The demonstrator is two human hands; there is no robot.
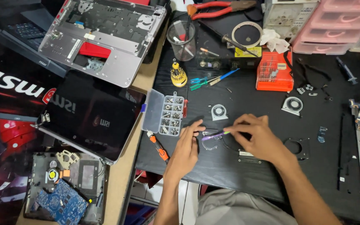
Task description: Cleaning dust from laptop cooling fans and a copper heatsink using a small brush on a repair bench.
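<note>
A black work mat (246,166) covers the centre and right of the frame; a tan bench (146,79) shows at its left edge. A dismantled laptop chassis (101,37) occupies the upper left. At lower centre, the right hand (258,135) is pinched on a purple-handled tool (214,135). The left hand (189,139), fingers loosely apart, presses a clear plastic part (208,143) beside it. A screw organiser (165,113) lies left of centre.
</note>
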